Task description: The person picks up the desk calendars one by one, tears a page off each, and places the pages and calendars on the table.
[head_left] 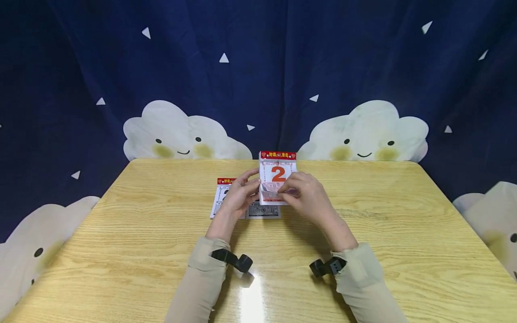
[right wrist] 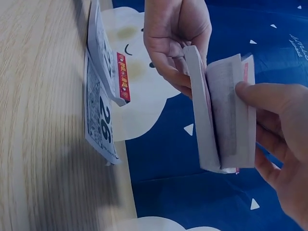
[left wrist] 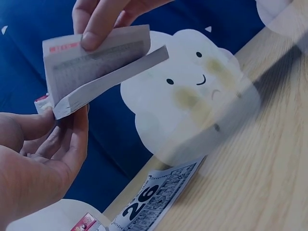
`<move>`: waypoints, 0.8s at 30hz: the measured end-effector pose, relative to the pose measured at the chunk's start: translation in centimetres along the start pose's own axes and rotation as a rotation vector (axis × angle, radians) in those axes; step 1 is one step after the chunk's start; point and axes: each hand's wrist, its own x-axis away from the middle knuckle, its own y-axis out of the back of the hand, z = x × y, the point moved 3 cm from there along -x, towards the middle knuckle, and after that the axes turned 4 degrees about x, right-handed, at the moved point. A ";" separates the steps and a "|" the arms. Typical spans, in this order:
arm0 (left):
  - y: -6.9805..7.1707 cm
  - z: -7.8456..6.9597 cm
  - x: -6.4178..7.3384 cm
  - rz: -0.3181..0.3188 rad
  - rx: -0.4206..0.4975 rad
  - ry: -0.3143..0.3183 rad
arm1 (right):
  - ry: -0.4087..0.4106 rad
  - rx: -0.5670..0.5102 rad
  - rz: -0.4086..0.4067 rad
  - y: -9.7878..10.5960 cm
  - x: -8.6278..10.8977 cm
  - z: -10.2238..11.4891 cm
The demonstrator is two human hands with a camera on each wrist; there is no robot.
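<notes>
A tear-off calendar pad (head_left: 278, 163) with a red header and a large red 2 is held up above the table. My left hand (head_left: 242, 193) grips its left edge between thumb and fingers. My right hand (head_left: 304, 195) pinches the lower part of the front leaf and bends it away from the block. In the right wrist view the lifted leaf (right wrist: 228, 115) stands apart from the thick block (right wrist: 198, 115), still joined at one end. Behind my left hand, a second calendar pad (right wrist: 123, 79) with a red header lies on the table.
A loose calendar sheet (left wrist: 142, 202) marked 26 lies on the wooden table (head_left: 141, 233) beside the second pad. A dark blue curtain (head_left: 258, 67) with white clouds and triangles hangs behind the table's far edge. A small dark camera (head_left: 244, 263) sits on each wrist.
</notes>
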 end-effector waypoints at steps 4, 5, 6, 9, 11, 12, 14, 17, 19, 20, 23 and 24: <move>0.2 -0.2 0.0 -0.024 -0.002 0.002 | -0.066 -0.114 -0.002 0.3 0.0 0.0; 0.2 -0.2 0.0 -0.028 -0.007 0.001 | -0.079 -0.137 -0.007 0.3 0.0 0.0; 0.3 -0.2 0.0 -0.031 -0.010 0.001 | -0.094 -0.157 -0.014 0.4 0.0 -0.1; 0.3 -0.3 -0.1 -0.041 -0.034 -0.003 | -0.122 -0.198 -0.039 0.6 0.0 -0.2; 0.3 -0.2 0.0 -0.053 -0.058 -0.009 | -0.140 -0.205 -0.060 0.8 0.0 -0.2; 0.3 -0.2 0.0 -0.056 -0.066 -0.014 | -0.148 -0.210 -0.069 0.9 0.1 -0.2; 0.2 -0.2 0.0 -0.070 -0.088 -0.026 | -0.158 -0.212 -0.088 1.1 0.1 -0.3; 0.1 -0.2 0.0 -0.098 -0.115 -0.038 | -0.181 -0.209 -0.123 1.3 0.1 -0.5; 0.1 -0.2 0.0 -0.121 -0.135 -0.045 | -0.200 -0.205 -0.147 1.4 0.1 -0.6; 0.0 -0.2 0.0 -0.131 -0.144 -0.046 | -0.210 -0.205 -0.160 1.5 0.1 -0.7; -0.1 -0.2 0.0 -0.166 -0.164 -0.045 | -0.253 -0.214 -0.189 1.6 0.1 -0.9; -0.1 -0.2 0.0 -0.183 -0.169 -0.041 | -0.270 -0.221 -0.195 1.7 0.1 -1.0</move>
